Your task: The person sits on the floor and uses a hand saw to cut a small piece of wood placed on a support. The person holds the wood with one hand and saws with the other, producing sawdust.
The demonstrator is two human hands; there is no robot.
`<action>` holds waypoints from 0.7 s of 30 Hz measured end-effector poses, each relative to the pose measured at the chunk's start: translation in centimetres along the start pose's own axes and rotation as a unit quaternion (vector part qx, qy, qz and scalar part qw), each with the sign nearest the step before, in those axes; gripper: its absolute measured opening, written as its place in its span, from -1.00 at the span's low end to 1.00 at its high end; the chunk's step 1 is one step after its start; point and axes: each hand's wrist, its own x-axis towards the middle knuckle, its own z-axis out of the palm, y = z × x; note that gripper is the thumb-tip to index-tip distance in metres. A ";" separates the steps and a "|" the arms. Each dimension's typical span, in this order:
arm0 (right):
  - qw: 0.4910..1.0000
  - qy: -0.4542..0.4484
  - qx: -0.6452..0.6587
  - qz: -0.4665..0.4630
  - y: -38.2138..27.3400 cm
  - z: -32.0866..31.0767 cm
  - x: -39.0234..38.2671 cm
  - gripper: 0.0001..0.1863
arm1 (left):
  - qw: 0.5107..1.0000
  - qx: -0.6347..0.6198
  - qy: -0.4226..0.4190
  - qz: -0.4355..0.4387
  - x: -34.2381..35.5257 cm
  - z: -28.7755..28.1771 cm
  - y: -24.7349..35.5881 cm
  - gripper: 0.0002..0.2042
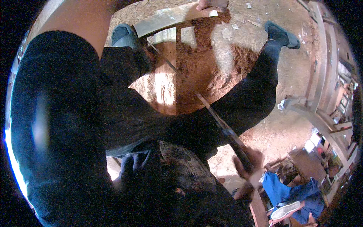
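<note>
My left hand (213,4) is at the top edge, its fingers curled over the right end of a pale, slightly curved wooden board (170,19). Part of that hand is cut off by the frame. At the lower right, my right hand (249,166), blurred, is wrapped round the dark handle of a long, thin tool (215,115). Its narrow shaft slants up and left across my dark-trousered leg; its exact kind is not clear. Farther up that line shows a dark thin strip (162,57), and I cannot tell whether it belongs to the tool.
A sunlit wooden piece (165,85) lies between my legs. Wood chips and reddish sawdust (242,60) cover part of the ground. My sandalled feet (124,34) are spread apart. Wooden beams (321,56) stand on the right, with blue clothing (280,189) and a pale-soled shoe (286,210) below.
</note>
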 end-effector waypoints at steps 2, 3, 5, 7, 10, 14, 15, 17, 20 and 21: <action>0.976 0.051 0.055 -0.207 0.1 4.3 5.8 -0.78 | 1.000 0.000 -0.001 0.008 1.6 0.5 -0.3 -0.62; 0.972 0.052 0.022 -0.229 0.1 5.8 7.9 -0.76 | 1.000 0.000 0.006 0.009 2.1 0.5 -0.5 -0.62; 0.968 0.058 -0.022 -0.243 0.1 7.7 11.6 -0.73 | 0.999 0.013 0.019 0.028 4.5 0.3 -1.6 -0.61; 0.950 0.023 -0.042 -0.308 -0.6 10.4 15.7 -0.70 | 0.994 -0.046 -0.006 -0.096 -1.8 3.8 -1.6 -0.59; 0.956 0.075 -0.046 -0.279 2.9 12.3 18.4 -0.67 | 0.942 -0.204 -0.078 -0.253 2.4 -1.0 1.0 -0.52; 0.960 0.104 -0.007 -0.260 3.0 12.3 17.9 -0.70 | 0.911 -0.245 -0.083 -0.322 1.9 -7.3 4.6 -0.53; 0.957 0.107 0.003 -0.270 2.6 12.5 17.8 -0.71 | 0.953 -0.171 -0.061 -0.243 1.0 -5.4 3.5 -0.50; 0.954 0.101 0.019 -0.282 2.3 13.2 18.1 -0.75 | 0.996 -0.016 -0.028 -0.077 -1.2 1.4 -0.8 -0.37; 0.961 0.091 0.057 -0.256 1.3 13.0 18.3 -0.78 | 0.973 -0.128 -0.105 -0.158 -2.4 3.7 -1.6 -0.12; 0.966 0.102 0.068 -0.228 1.4 12.3 18.2 -0.79 | 0.995 -0.046 -0.049 -0.077 -1.4 2.5 -1.6 -0.01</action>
